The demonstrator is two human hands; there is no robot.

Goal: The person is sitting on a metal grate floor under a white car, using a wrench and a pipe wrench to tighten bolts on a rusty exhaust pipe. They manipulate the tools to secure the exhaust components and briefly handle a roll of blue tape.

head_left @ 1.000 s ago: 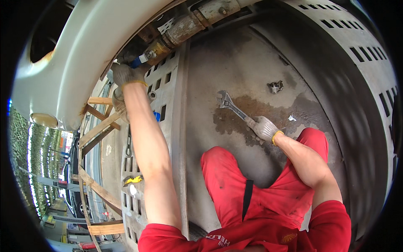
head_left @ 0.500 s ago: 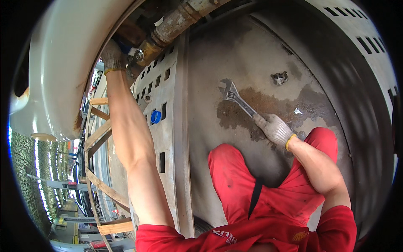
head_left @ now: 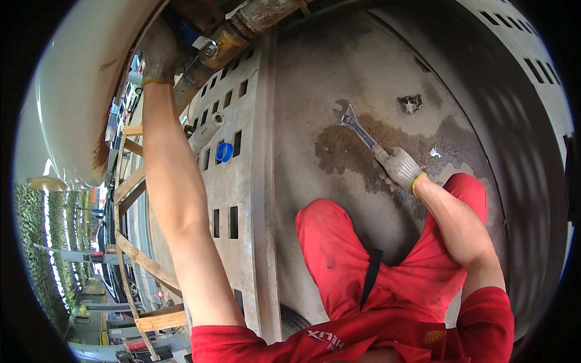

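My right hand, in a knitted glove with a yellow cuff, is closed round the handle of a silver adjustable wrench. The wrench's jaw points up and left over the stained floor. At the upper left, my left arm stretches up beneath a white painted panel. My gloved left hand is beside a rusty pipe and its brass-coloured fitting; shadow hides its fingers. A blue plastic ring or cap and a pale tube are on the slotted metal rail.
The slotted metal rail runs along the left of the pit-like floor. A dark wet stain and a crumpled grey rag-like piece lie there. Wooden framing stands beyond my left arm; a slotted wall rises at right.
My left hand has moved slightly up and left beside the pipe, and more of the pale tube shows. My right hand and the wrench have shifted slightly, with the wrench still held.
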